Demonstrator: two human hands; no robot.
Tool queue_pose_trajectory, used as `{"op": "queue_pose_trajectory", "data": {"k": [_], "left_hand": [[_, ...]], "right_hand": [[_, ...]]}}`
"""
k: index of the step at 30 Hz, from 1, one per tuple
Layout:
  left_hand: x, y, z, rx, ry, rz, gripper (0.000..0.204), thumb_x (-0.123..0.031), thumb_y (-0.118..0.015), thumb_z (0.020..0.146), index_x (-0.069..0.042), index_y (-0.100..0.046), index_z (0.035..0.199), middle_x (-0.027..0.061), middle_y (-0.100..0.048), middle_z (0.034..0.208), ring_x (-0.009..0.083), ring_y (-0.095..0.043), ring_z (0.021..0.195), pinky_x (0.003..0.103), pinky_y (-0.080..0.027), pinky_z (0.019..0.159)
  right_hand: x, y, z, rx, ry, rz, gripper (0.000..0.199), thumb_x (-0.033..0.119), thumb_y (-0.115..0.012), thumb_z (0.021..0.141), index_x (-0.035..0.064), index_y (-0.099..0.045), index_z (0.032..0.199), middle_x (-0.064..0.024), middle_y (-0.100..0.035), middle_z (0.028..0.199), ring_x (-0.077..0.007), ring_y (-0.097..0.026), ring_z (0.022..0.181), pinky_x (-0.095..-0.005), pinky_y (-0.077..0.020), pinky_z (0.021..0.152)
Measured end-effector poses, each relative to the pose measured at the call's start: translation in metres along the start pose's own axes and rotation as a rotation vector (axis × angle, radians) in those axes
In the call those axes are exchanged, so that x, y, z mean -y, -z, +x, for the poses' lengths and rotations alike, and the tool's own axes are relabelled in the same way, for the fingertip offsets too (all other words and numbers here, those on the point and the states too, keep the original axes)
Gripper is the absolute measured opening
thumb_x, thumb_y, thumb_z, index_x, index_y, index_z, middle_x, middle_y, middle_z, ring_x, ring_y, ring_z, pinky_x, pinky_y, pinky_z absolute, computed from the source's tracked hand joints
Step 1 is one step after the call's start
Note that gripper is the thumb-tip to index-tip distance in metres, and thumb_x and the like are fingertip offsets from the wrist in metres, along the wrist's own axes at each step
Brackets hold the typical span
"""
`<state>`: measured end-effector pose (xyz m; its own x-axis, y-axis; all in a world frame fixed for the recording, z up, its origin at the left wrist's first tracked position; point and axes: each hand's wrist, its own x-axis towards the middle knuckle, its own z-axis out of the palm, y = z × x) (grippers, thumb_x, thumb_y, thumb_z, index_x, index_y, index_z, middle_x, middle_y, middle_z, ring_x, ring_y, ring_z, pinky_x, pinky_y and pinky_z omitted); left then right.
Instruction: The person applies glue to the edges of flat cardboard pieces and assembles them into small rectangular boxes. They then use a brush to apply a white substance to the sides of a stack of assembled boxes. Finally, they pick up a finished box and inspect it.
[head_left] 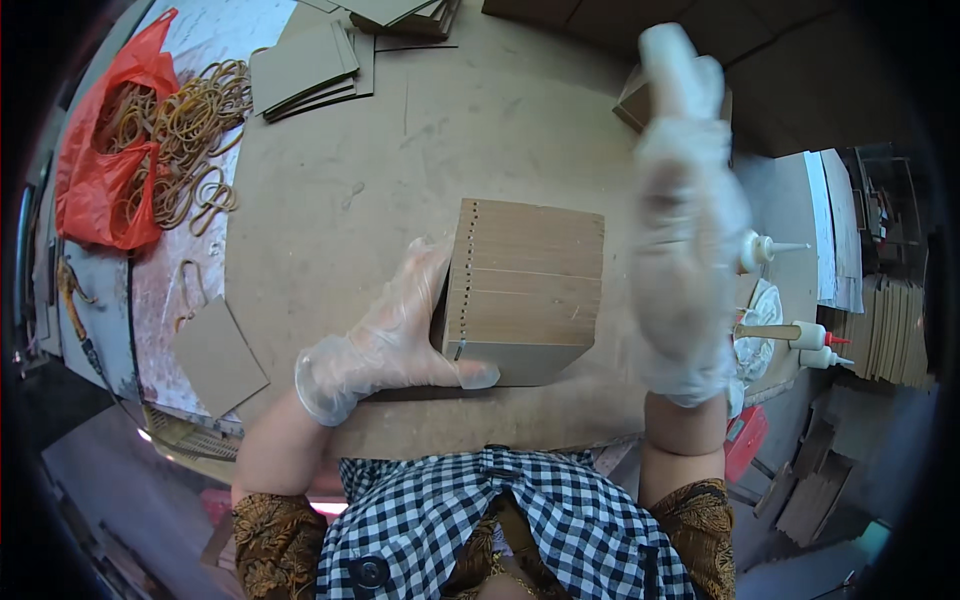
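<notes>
My left hand (370, 335), in a clear plastic glove, grips a brown box-shaped block (530, 270) near the front of the table. The thumb lies along its near edge, while the other fingers press its left side. Thin seams cross the block's top, and a row of small dark holes follows its left edge. My right hand (685, 200), also gloved, is stretched forward on the right, apart from the block. Motion smears it, so its fingers cannot be read clearly. Just beyond it, a small brown box (634, 103) is partly hidden.
A red plastic bag (85, 195) spills tangled rubber bands (205, 115) at the left. Flat brown boards (300, 70) lie at the far left, another board (220, 360) nearer. White nozzle bottles (810, 337) and a crumpled white cloth (765, 305) are at the right. Dark boxes (800, 80) stand behind.
</notes>
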<state>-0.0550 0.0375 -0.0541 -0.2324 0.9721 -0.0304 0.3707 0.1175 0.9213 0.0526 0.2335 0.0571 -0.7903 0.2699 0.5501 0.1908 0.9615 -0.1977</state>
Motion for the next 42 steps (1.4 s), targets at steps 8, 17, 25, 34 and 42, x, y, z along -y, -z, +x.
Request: {"op": "queue_pose_trajectory", "data": {"k": [8,17,25,34,42], "left_hand": [[0.002,0.0,0.002,0.027,-0.007,0.012,0.116,-0.051,-0.084,0.061,-0.001,-0.025,0.149,0.0235,-0.04,0.141,0.0418,-0.032,0.134,0.055,-0.017,0.115],[0.005,0.0,0.001,0.024,0.019,0.0,0.114,-0.058,-0.082,0.062,0.008,-0.03,0.139,0.0332,-0.034,0.137,0.0476,-0.033,0.131,0.052,-0.027,0.112],[0.002,0.006,0.004,0.083,-0.048,0.077,0.12,-0.057,-0.082,0.062,0.009,-0.025,0.144,0.0325,-0.037,0.138,0.0469,-0.034,0.131,0.052,-0.025,0.113],[0.007,-0.002,0.001,-0.018,-0.041,-0.047,0.121,-0.057,-0.082,0.062,0.01,-0.024,0.144,0.032,-0.038,0.137,0.0468,-0.031,0.134,0.053,-0.023,0.114],[0.007,0.0,-0.001,0.014,-0.096,0.071,0.119,-0.056,-0.083,0.062,0.007,-0.026,0.144,0.0293,-0.038,0.138,0.0446,-0.035,0.13,0.054,-0.026,0.111]], "right_hand": [[0.005,-0.038,0.008,0.227,-0.057,-0.024,0.073,0.056,-0.037,0.099,0.0055,-0.029,0.151,-0.0188,-0.03,0.155,-0.0359,-0.021,0.146,-0.0457,-0.0182,0.119],[0.022,-0.07,-0.006,0.381,0.152,-0.135,0.081,0.054,-0.047,0.095,-0.0026,-0.028,0.149,-0.0197,-0.036,0.152,-0.0385,-0.027,0.144,-0.0522,-0.0216,0.117],[0.011,-0.027,0.04,0.03,0.052,-0.113,0.084,0.045,-0.061,0.09,-0.0043,-0.027,0.148,-0.0238,-0.037,0.149,-0.0417,-0.031,0.141,-0.0491,-0.0221,0.116],[0.03,-0.079,-0.001,0.243,0.217,-0.228,0.082,0.054,-0.052,0.091,0.0039,-0.028,0.151,-0.0123,-0.038,0.153,-0.0355,-0.028,0.144,-0.0634,-0.0039,0.115],[-0.005,-0.042,0.052,-0.07,0.227,-0.059,0.071,0.051,-0.054,0.091,0.0023,-0.045,0.141,-0.0183,-0.05,0.139,-0.0388,-0.042,0.134,-0.0664,-0.0146,0.112]]}}
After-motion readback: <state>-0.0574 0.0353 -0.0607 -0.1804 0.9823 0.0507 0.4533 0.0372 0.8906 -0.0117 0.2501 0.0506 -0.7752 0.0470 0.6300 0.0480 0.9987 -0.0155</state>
